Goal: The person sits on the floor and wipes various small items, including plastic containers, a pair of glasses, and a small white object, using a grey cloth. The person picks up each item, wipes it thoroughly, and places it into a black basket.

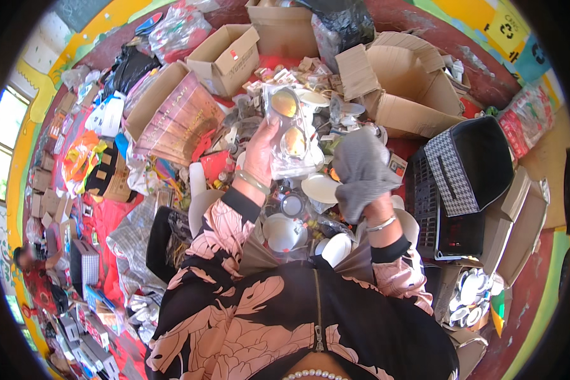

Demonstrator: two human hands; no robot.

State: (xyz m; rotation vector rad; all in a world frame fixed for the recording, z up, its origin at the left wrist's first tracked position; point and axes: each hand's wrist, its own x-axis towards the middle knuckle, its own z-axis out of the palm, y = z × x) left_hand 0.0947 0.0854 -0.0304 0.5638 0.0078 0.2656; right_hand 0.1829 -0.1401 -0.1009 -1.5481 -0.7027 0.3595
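My left hand [257,151] grips the side of a clear plastic pack [287,163], which stands tilted up in front of me. Two round golden-brown pieces show through its front. A bunched grey cloth [360,166] is in my right hand [379,214], and it covers most of the fingers. The cloth hangs to the right of the pack, apart from it. Just below them lie a white oval dish [321,189], a rounded whitish piece [285,233] and another white dish [337,249].
Beyond my hands spreads a heap of small boxes [284,77]. Open cartons [225,60] stand behind it, with a large one [418,95] at the right. A dark plastic crate [424,209] is right of me, a pink carton [182,120] left. Far left, another person [41,272] sits.
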